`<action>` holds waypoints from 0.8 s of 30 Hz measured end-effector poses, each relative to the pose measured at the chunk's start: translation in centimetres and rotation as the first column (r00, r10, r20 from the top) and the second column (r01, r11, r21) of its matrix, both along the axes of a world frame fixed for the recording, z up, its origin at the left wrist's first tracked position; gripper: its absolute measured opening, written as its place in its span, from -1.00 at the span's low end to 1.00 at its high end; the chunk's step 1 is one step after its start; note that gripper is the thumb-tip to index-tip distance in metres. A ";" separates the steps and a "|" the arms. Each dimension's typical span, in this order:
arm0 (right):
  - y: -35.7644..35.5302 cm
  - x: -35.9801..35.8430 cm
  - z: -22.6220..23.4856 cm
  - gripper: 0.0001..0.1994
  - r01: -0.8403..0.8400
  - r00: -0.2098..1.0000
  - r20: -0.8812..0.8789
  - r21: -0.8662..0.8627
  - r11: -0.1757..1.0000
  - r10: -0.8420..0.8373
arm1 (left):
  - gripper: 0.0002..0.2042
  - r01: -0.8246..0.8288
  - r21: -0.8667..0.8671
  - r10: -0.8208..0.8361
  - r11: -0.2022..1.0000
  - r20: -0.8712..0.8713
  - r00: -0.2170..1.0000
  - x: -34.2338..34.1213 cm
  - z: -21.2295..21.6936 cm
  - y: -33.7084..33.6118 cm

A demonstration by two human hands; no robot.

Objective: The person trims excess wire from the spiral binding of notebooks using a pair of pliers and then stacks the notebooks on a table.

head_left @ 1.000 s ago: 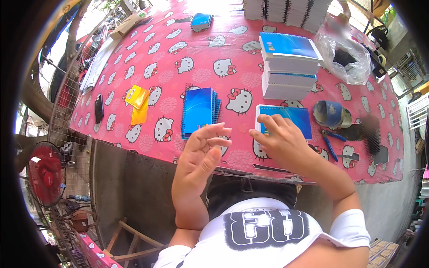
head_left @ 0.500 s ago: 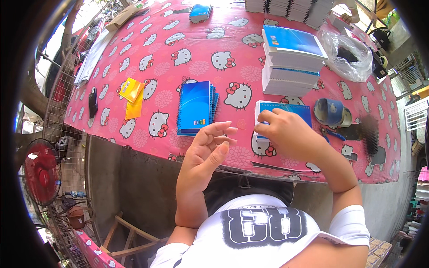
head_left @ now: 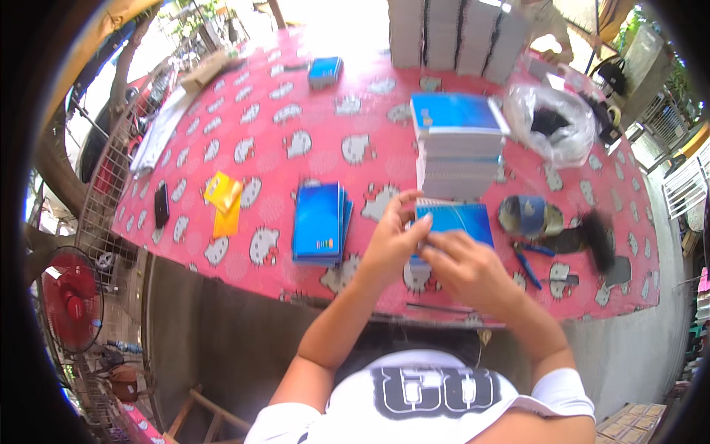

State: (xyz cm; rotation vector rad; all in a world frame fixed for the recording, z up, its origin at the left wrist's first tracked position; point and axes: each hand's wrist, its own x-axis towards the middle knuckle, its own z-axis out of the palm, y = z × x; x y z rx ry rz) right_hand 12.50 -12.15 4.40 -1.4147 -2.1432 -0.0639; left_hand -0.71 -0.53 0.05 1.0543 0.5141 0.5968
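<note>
While left hand point(head_left: 396, 240) and right hand point(head_left: 470, 266) bend at the blue notebook point(head_left: 462, 220), grip unclear, light pressure should protect it.

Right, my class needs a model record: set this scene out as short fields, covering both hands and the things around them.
Left hand: at the left edge of a blue spiral-bound notebook
Right hand: fingers by its near-left corner; exact contact unclear
Left of hands: overlapping pile of blue spiral-bound notebooks
Further left: flat yellow booklets, black rectangular phone
Beyond hands: tall stack of white-paged, blue-topped notebooks
Surface: pink cat-patterned tablecloth
</note>
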 end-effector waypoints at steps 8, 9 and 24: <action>-2.6 6.1 -4.4 -0.52 0.199 0.432 -0.878 -0.132 0.971 -0.208 | -0.56 -0.089 0.626 0.121 0.775 -0.010 0.993 -0.6 1.1 -1.4; -2.5 5.8 -6.4 -0.55 0.160 0.382 -0.894 -0.185 0.970 -0.234 | -0.56 -0.125 0.690 0.148 0.713 0.027 0.989 -0.2 0.1 -1.3; -1.8 3.2 -6.7 -0.69 0.291 0.537 -0.764 -0.229 0.929 -0.356 | -0.66 0.052 0.992 0.496 0.113 -0.101 0.863 2.2 3.6 -4.1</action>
